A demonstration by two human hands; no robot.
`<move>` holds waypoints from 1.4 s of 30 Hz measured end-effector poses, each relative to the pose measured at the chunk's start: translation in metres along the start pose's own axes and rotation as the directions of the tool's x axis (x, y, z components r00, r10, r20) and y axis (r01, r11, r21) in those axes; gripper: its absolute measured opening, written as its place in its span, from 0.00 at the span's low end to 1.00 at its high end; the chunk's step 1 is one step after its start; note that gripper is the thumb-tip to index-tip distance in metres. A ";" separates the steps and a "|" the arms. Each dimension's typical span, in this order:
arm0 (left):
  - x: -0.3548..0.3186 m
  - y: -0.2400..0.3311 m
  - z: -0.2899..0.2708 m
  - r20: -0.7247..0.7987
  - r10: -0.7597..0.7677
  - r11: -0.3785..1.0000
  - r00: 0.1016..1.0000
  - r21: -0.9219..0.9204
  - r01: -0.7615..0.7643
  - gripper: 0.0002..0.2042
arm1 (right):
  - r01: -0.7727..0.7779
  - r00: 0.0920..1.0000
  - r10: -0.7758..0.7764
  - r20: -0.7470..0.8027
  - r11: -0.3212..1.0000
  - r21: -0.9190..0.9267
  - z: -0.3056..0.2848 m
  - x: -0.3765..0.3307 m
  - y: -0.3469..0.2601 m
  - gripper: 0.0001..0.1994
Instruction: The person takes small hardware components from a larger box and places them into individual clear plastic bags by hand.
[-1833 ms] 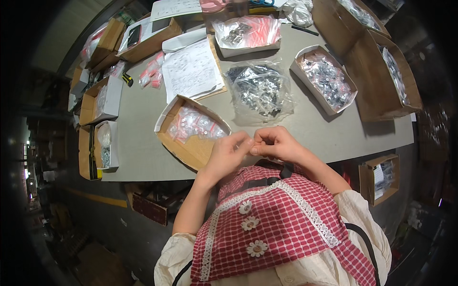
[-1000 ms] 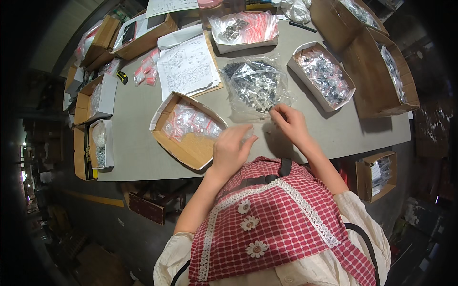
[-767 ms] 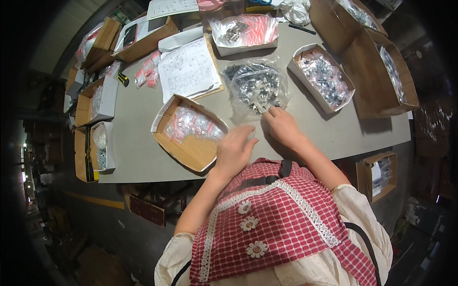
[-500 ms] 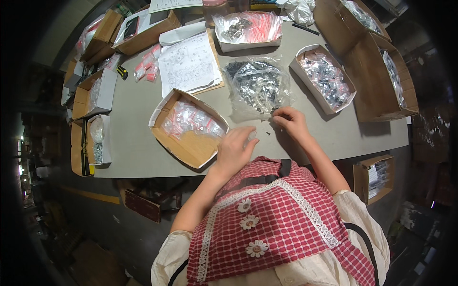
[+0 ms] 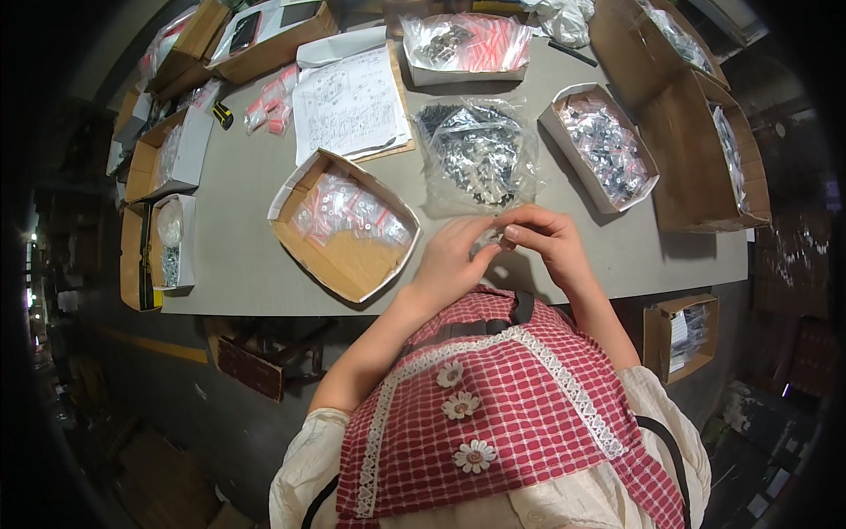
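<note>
My left hand [image 5: 451,263] and my right hand [image 5: 548,242] meet just in front of the large open bag of small black parts [image 5: 471,145]. A small clear plastic bag [image 5: 487,239], partly hidden by the fingers, is pinched in my left hand. The thumb and fingers of my right hand are closed together at this small bag; what they hold is too small to make out. To the left of my hands, a shallow cardboard box [image 5: 330,269] holds several small bags of pale washer-like pieces [image 5: 348,210].
Farther back lie printed drawing sheets [image 5: 344,110] and a box of red-edged bags [image 5: 467,48]. A white box of packed metal parts [image 5: 604,145] stands at right, by tall cartons [image 5: 705,159]. More boxes [image 5: 181,163] line the left edge, near a yellow-black cutter [image 5: 222,115].
My right hand has moved from the large bag's near edge toward my left hand. My left hand has shifted slightly right and up, so the fingers of both now meet.
</note>
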State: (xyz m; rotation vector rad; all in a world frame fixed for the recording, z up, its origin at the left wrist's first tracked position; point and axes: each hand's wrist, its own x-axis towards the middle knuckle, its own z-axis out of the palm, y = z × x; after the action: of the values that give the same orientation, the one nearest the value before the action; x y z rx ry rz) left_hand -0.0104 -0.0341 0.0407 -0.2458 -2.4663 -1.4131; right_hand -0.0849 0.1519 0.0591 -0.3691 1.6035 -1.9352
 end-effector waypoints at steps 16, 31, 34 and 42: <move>-0.006 -0.008 -0.001 -0.033 -0.040 0.999 0.999 0.025 0.041 0.15 | 0.194 0.967 -0.236 0.099 0.420 -0.887 -0.024 -0.013 0.059 0.07; -0.006 -0.005 0.000 -0.030 0.085 0.996 0.996 0.040 -0.084 0.18 | 0.405 0.892 -0.429 0.142 0.620 -0.672 0.016 -0.009 -0.002 0.10; -0.007 -0.003 0.000 -0.023 0.061 0.997 0.998 0.055 -0.059 0.17 | 0.417 0.877 -0.450 0.167 0.542 -0.730 0.019 -0.008 0.002 0.09; -0.006 0.006 -0.011 0.172 -0.442 0.805 0.880 -0.357 0.474 0.14 | 0.079 0.987 -0.106 -0.121 0.975 -0.209 -0.002 -0.002 0.001 0.06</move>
State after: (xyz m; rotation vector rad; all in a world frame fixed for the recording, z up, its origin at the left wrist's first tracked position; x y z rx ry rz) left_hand -0.0008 -0.0407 0.0487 0.2477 -2.3794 -2.1376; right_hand -0.0846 0.1544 0.0583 -0.4129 1.9098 -1.9026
